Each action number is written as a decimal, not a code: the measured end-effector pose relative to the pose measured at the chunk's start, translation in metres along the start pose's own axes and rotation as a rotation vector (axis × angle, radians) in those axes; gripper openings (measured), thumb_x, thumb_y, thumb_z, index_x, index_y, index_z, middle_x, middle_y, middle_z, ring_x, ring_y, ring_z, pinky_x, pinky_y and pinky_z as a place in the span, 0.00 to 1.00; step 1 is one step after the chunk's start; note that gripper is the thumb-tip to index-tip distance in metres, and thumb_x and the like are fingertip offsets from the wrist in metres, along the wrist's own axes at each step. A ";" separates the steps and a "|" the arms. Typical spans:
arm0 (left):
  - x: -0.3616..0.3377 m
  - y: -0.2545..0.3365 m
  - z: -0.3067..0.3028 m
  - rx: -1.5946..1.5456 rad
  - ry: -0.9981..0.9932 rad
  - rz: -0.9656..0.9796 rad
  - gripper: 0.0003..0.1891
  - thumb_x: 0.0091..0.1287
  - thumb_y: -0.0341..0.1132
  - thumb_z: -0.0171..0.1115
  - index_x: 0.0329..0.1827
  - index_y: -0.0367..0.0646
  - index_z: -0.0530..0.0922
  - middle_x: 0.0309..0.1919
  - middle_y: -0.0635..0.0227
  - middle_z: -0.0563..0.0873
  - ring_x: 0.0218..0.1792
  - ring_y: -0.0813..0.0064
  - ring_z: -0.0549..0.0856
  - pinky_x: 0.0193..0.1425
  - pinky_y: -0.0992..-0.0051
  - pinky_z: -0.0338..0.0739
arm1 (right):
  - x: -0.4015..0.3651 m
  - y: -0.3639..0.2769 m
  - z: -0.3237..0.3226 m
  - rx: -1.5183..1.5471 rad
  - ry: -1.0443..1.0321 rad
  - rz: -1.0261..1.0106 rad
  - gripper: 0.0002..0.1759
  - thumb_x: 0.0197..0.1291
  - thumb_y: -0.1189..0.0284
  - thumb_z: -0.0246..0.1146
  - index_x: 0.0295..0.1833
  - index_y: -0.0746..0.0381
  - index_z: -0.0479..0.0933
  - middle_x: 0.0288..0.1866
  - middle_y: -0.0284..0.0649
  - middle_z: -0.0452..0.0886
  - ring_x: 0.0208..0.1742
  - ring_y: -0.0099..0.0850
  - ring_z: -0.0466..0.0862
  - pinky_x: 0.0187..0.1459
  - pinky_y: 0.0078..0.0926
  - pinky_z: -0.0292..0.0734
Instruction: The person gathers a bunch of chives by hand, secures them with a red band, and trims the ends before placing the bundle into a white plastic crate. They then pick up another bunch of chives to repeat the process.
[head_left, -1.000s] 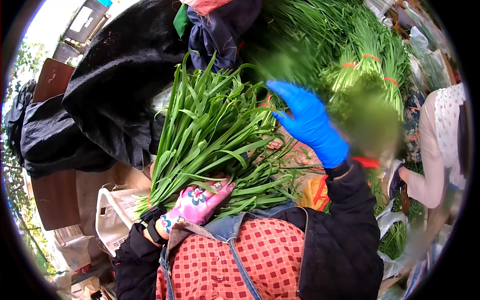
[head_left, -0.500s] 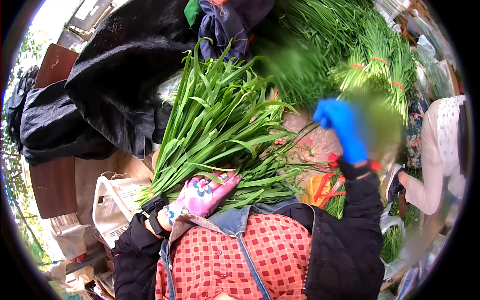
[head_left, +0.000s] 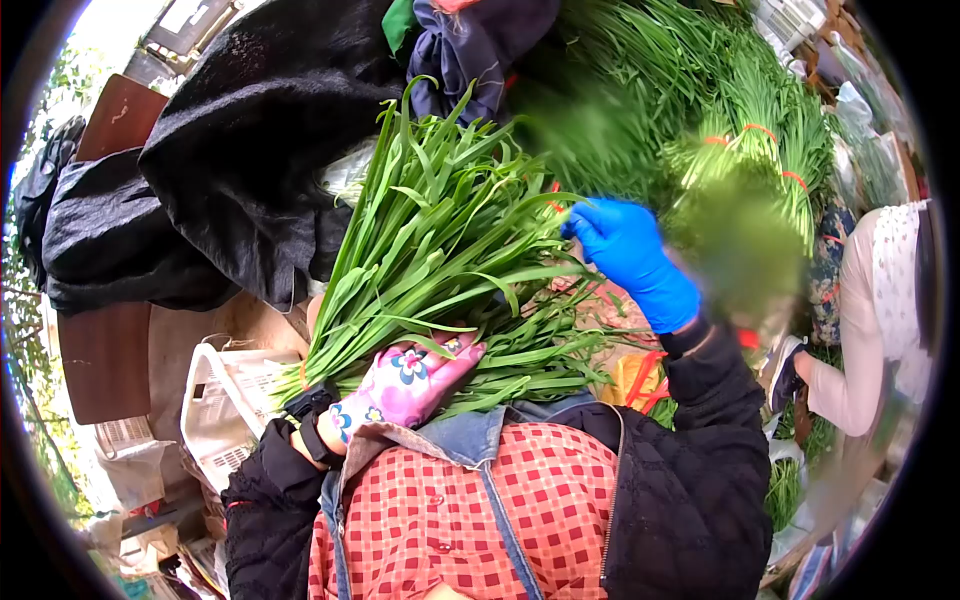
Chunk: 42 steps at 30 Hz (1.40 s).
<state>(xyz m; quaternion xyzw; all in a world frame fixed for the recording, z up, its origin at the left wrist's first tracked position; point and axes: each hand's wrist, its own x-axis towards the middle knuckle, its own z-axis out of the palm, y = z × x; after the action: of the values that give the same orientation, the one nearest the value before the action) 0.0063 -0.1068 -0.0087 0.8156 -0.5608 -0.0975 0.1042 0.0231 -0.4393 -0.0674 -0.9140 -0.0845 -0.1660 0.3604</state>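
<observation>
A large bunch of garlic chives [head_left: 430, 240] fans up and to the right in front of my chest, its pale stems at the lower left. My left hand [head_left: 410, 380], in a pink flowered glove, is closed against the lower side of this bunch, with leaves crossing over its fingers; part of the grip is hidden. My right hand [head_left: 630, 255], in a blue glove, is at the bunch's right edge. Its fingertips pinch the tip of a chive leaf [head_left: 545, 207]. More loose leaves [head_left: 545, 360] spread below, over my lap.
Piled chives [head_left: 640, 60] and bundles tied with red bands [head_left: 770, 140] lie ahead right. A white plastic basket [head_left: 205, 400] stands at my left, near black cloth [head_left: 270, 130]. Red ties [head_left: 648, 380] lie by my right sleeve. Another person's leg [head_left: 850, 370] shows at the far right.
My right hand has moved left, from over the ground to the edge of the bunch, its fingers now at a leaf tip. My left hand stays at the bunch.
</observation>
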 end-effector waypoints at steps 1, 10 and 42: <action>-0.001 0.000 0.000 0.000 -0.036 -0.013 0.31 0.59 0.27 0.59 0.70 0.48 0.75 0.63 0.60 0.82 0.53 0.60 0.86 0.54 0.62 0.83 | -0.003 0.003 0.002 0.002 -0.006 -0.008 0.11 0.70 0.64 0.63 0.45 0.60 0.84 0.29 0.36 0.86 0.21 0.29 0.81 0.28 0.30 0.78; -0.006 -0.003 0.010 -0.064 0.028 0.009 0.33 0.58 0.25 0.58 0.72 0.46 0.73 0.67 0.56 0.79 0.64 0.53 0.80 0.66 0.58 0.77 | -0.017 0.018 -0.055 -0.029 -0.505 0.571 0.21 0.68 0.54 0.62 0.42 0.61 0.87 0.29 0.42 0.85 0.37 0.37 0.87 0.41 0.29 0.80; -0.004 -0.002 0.009 0.026 0.106 0.068 0.30 0.64 0.32 0.57 0.73 0.47 0.70 0.69 0.58 0.76 0.63 0.59 0.81 0.60 0.62 0.80 | 0.059 -0.077 -0.045 -0.019 0.133 -0.137 0.13 0.57 0.63 0.72 0.43 0.59 0.86 0.38 0.42 0.86 0.42 0.40 0.85 0.46 0.36 0.79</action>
<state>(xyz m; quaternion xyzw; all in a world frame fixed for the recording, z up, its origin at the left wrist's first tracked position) 0.0036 -0.1027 -0.0179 0.8013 -0.5832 -0.0432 0.1263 0.0461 -0.4127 0.0339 -0.8964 -0.1211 -0.2513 0.3445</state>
